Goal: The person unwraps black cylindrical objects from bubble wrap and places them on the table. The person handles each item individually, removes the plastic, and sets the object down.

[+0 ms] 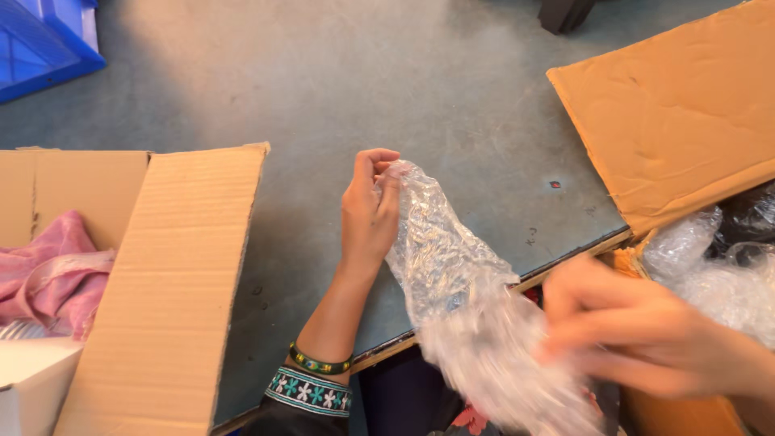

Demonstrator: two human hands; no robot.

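Bubble wrap (452, 274), clear and crumpled into a long bundle, lies across the near edge of the grey table (323, 89). Left hand (370, 211) is closed around the bundle's upper end, fingers curled over the top. Right hand (638, 327) is blurred; it lies against the bundle's lower end, and its grip cannot be determined. Left of the bundle stands an open cardboard box (161, 299) containing pink cloth (52, 274). Right of the bundle, a second cardboard box (678, 113) holds more clear wrap (718, 266).

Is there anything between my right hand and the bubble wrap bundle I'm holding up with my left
Nothing visible does. The left hand grips the top of the bubble wrap bundle, and the blurred right hand is already at its lower end, over the table edge.
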